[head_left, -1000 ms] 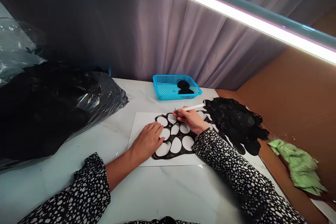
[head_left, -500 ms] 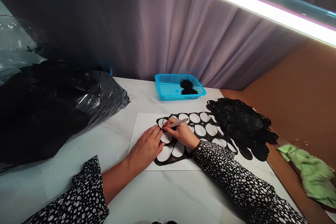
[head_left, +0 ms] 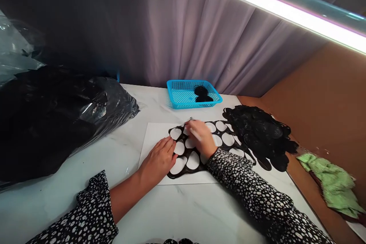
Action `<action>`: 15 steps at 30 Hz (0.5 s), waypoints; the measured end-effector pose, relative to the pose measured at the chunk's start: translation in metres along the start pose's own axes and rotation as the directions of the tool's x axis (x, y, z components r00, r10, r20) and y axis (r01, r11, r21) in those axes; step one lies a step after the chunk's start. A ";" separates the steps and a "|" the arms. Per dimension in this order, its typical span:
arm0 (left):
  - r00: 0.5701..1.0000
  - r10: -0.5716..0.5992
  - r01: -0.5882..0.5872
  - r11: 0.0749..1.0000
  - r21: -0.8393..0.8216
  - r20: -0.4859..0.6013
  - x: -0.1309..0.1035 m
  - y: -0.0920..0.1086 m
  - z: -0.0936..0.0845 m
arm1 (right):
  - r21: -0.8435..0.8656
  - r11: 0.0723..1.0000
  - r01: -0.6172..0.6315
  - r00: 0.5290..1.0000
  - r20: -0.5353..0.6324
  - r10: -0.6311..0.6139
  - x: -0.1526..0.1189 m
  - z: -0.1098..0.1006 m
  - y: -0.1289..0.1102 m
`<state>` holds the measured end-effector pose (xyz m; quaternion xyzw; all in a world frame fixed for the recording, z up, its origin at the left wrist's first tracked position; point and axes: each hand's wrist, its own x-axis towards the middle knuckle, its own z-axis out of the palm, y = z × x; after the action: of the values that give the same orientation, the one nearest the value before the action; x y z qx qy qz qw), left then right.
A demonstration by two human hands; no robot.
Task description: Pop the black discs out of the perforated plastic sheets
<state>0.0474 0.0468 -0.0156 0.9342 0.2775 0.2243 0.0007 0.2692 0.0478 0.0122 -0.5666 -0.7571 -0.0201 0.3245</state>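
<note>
My left hand (head_left: 160, 157) lies flat with fingers extended, pressing the left edge of a black sheet (head_left: 184, 172) full of round holes. This sheet rests on a white rectangular board (head_left: 153, 131). Fingers closed, my right hand (head_left: 201, 135) grips a slim white pen-like tool (head_left: 195, 134) above the sheet's far edge. Motion blurs the tool, and its tip is hard to see. Something small and dark shows by those fingertips, too smeared to name. White board shows through the holes.
Behind the board is a blue perforated basket (head_left: 187, 105) with black round pieces (head_left: 201, 91) in it. A heap of black holed sheets (head_left: 257, 131) lies on the right, beside a green cloth (head_left: 328, 183). At left bulges a large black plastic bag (head_left: 57, 122).
My right hand has moved away from my left fingertips, up and to the right, carrying the pen-like tool. My left hand stays on the sheet. The view has shifted slightly.
</note>
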 end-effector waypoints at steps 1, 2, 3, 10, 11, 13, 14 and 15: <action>1.000 -0.002 0.002 1.000 -0.010 0.005 0.000 -0.001 -0.001 | 0.015 0.995 -0.098 0.985 -0.140 0.099 0.004 -0.012 0.015; 1.000 -0.005 0.006 1.000 -0.022 0.015 0.001 -0.002 -0.003 | 0.034 0.977 -0.212 0.938 -0.275 0.213 0.008 -0.026 0.031; 1.000 -0.012 0.013 0.999 -0.040 0.027 0.002 -0.003 -0.005 | 0.068 0.947 -0.313 0.860 -0.404 0.313 0.010 -0.040 0.045; 0.971 -0.204 0.236 0.799 -0.554 0.120 0.044 0.000 -0.040 | 0.722 0.390 -0.571 0.708 0.192 0.680 -0.015 -0.080 0.024; 0.957 -0.232 0.288 0.694 -0.660 0.174 0.052 0.004 -0.043 | 0.767 0.252 -0.590 0.710 0.343 0.615 -0.020 -0.077 0.011; 0.917 -0.194 0.399 0.426 -0.812 0.349 0.065 0.012 -0.044 | 0.787 0.015 -0.617 0.696 0.537 0.476 -0.030 -0.070 -0.011; 0.891 -0.136 0.455 0.286 -0.844 0.434 0.071 0.016 -0.043 | 0.781 -0.075 -0.621 0.688 0.588 0.426 -0.033 -0.068 -0.019; 0.860 -0.070 0.510 0.158 -0.846 0.505 0.075 0.019 -0.041 | 0.773 -0.146 -0.617 0.681 0.618 0.393 -0.037 -0.067 -0.024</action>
<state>0.0960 0.0644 0.0555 0.6762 0.2493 0.1716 0.6717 0.2852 -0.0181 0.0540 -0.4533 -0.3107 0.6536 0.5203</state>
